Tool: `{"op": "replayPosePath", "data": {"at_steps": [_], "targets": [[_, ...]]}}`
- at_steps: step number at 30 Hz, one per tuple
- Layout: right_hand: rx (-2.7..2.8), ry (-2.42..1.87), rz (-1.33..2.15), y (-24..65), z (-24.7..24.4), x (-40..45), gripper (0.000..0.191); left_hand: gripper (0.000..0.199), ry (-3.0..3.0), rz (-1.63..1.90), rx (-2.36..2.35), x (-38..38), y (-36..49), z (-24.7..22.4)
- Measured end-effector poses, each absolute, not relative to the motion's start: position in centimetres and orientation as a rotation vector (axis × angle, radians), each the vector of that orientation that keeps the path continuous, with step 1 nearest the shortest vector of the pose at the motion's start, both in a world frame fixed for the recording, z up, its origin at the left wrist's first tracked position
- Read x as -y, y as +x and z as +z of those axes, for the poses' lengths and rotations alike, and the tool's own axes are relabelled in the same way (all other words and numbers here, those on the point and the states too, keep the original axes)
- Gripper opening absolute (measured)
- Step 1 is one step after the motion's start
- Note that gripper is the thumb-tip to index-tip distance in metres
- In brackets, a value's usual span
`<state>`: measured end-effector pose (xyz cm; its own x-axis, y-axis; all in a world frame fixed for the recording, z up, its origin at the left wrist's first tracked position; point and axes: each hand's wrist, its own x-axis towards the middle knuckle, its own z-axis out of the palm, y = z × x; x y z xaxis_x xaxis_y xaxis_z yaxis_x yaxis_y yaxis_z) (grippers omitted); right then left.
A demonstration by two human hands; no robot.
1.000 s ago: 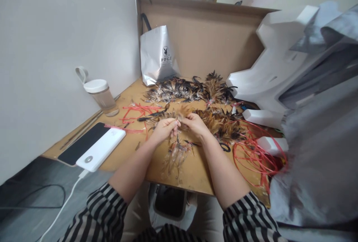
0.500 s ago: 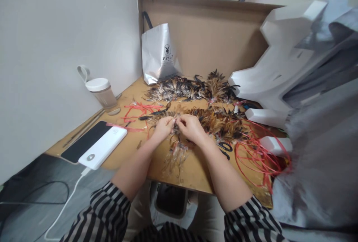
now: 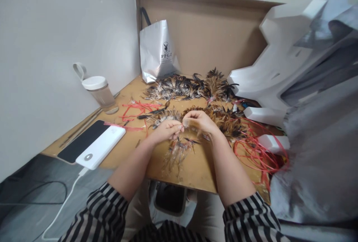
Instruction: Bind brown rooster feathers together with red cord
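Note:
My left hand [image 3: 167, 131] and my right hand [image 3: 203, 122] meet over the wooden table. Between them is a small tuft of brown feathers [image 3: 194, 124], lying under the curled fingers of my right hand. The fingertips of my left hand pinch its pale quill end, where a reddish spot shows. Just below the hands lies a heap of stripped feather scraps [image 3: 177, 152]. Behind them stretches a row of brown and black feathers [image 3: 229, 121], with a second feather row [image 3: 176, 87] farther back.
Red plastic strips lie in a tangle [image 3: 257, 152] at right and a small pile [image 3: 137, 107] at left. A phone [image 3: 81, 141], white power bank [image 3: 100, 147] and lidded cup [image 3: 99, 91] are on the left. A silver bag [image 3: 158, 53] and white foam [image 3: 268, 66] stand behind.
My hands have come slightly nearer. The right hand has turned and shifted right, so the brown tuft shows beneath its fingers. The black scissors handles by my right wrist are now hidden.

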<state>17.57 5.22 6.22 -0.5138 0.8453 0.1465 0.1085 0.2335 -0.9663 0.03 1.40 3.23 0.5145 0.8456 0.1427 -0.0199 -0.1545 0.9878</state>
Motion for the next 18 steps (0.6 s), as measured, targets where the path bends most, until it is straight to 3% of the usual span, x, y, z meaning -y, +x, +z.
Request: {"op": "replayPosePath", "data": {"at_steps": [9, 14, 18], "targets": [[1.326, -0.742, 1.664, 14.2, 4.7, -4.8, 0.021, 0.027, 1.031, 1.217, -0.624, -2.6, 0.4, 2.3], [1.435, -0.957, 1.475, 14.5, 4.5, -5.3, 0.020, 0.028, 1.023, 1.227, -0.683, -2.8, 0.7, 1.9], [1.730, -1.098, 1.071, 15.0, 4.3, -5.4, 0.017, 0.028, 1.044, 1.227, -0.787, -2.8, 0.8, 1.9]]}}
